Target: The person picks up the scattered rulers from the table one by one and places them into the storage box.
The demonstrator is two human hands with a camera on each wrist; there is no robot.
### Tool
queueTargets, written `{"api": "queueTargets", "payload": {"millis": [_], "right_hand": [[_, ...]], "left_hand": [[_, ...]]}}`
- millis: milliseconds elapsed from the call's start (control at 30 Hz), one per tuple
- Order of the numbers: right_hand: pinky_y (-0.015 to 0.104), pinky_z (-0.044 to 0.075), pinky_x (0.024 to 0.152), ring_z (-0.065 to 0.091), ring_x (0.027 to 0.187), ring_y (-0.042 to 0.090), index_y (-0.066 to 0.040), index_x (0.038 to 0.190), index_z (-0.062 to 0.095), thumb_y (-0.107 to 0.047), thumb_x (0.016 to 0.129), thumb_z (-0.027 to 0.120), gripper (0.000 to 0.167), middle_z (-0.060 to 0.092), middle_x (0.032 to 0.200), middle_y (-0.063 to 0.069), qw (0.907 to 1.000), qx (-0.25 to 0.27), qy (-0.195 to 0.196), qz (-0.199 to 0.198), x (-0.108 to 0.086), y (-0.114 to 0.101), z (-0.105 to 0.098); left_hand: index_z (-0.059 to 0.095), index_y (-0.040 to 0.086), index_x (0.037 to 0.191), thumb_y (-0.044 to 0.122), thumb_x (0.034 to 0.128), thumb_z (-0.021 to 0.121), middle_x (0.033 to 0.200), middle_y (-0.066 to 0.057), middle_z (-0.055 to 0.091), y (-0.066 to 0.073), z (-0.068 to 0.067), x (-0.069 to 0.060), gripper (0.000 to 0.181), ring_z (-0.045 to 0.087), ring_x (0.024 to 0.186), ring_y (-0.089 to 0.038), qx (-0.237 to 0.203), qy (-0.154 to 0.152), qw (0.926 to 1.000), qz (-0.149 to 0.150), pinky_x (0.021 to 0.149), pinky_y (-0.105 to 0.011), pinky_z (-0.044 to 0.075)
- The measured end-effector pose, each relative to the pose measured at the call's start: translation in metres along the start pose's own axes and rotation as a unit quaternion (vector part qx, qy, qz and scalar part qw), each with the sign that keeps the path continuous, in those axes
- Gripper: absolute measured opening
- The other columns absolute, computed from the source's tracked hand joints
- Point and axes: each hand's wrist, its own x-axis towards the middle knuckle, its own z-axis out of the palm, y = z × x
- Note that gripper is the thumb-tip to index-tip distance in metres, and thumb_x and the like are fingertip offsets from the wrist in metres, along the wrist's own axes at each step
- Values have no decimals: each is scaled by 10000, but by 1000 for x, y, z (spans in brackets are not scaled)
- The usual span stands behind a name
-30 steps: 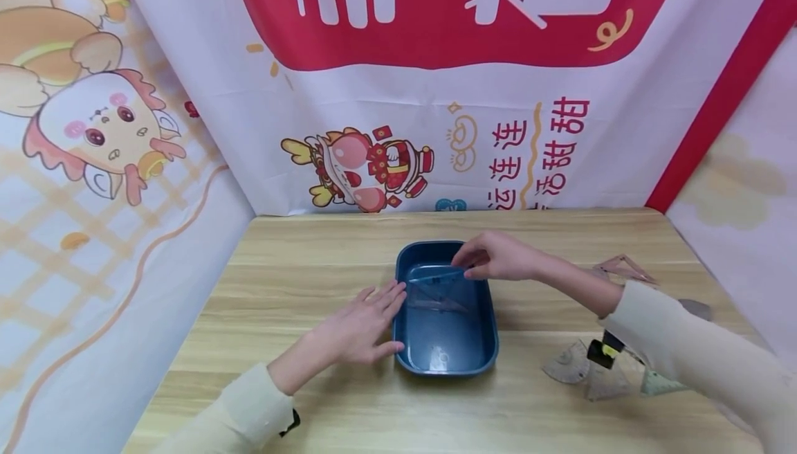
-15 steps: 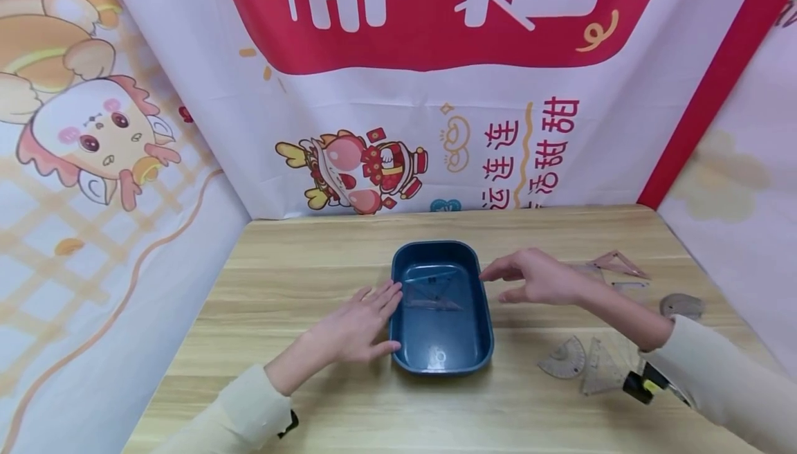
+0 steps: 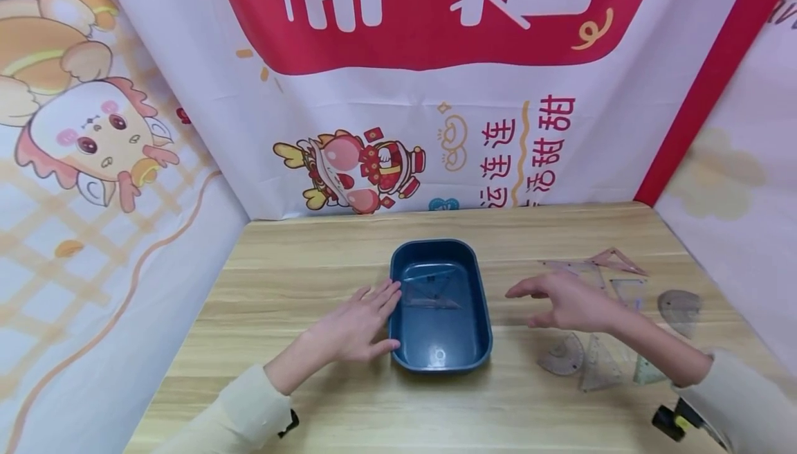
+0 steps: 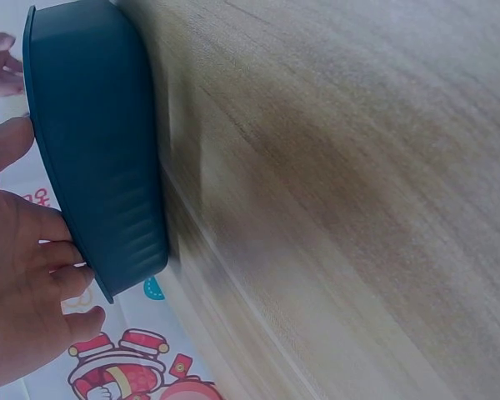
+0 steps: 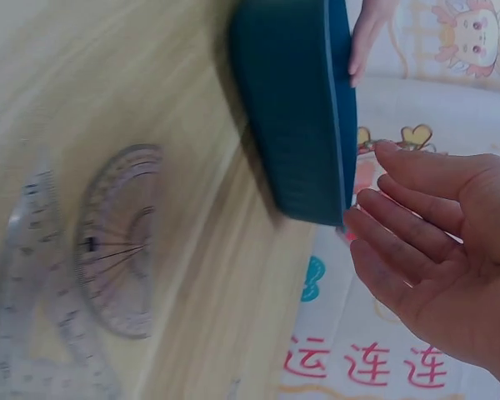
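A dark blue rectangular tub (image 3: 439, 343) stands on the table with clear triangular set squares (image 3: 429, 295) lying inside, in its far half. My left hand (image 3: 358, 326) rests its straight fingers and thumb against the tub's left rim; the left wrist view shows the fingertips on that edge. To the right of the tub, my right hand (image 3: 569, 302) hovers above the table with nothing in it, its fingers loosely bent. Beneath and beside it lie a clear protractor (image 5: 117, 250), a clear set square (image 5: 17, 275) and a pink set square (image 3: 599, 258).
A greyish protractor (image 3: 680, 302) and a greenish set square (image 3: 647, 372) lie farther right on the wooden table (image 3: 299, 253). A printed cloth (image 3: 373, 94) hangs behind the table's far edge, with more cloth at both sides.
My right hand has drawn back from inside the tub to its right, over the rulers, and is empty. My left hand has stayed at the rim.
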Motion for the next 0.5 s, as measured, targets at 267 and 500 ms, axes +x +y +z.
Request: {"api": "queueTargets", "payload": {"millis": [267, 500], "right_hand": [[460, 569, 909, 673, 1126, 269, -124, 1225, 692, -151, 797, 825, 449, 721, 1202, 16, 9994, -155, -136, 290, -20, 17, 19], [506, 549, 929, 665, 1121, 311, -104, 1177, 701, -127, 728, 852, 475, 717, 1185, 43, 9994, -248, -233, 84, -36, 26, 38]], "left_hand": [[279, 45, 1568, 631, 972, 448, 1668, -131, 202, -1, 0, -1, 853, 193, 1549, -311, -47, 9, 10000, 7, 1207, -561, 285], [274, 45, 1570, 631, 975, 439, 1669, -133, 199, -1, 1, -1, 852, 172, 1555, -302, -68, -1, 10000, -10, 1210, -561, 277]]}}
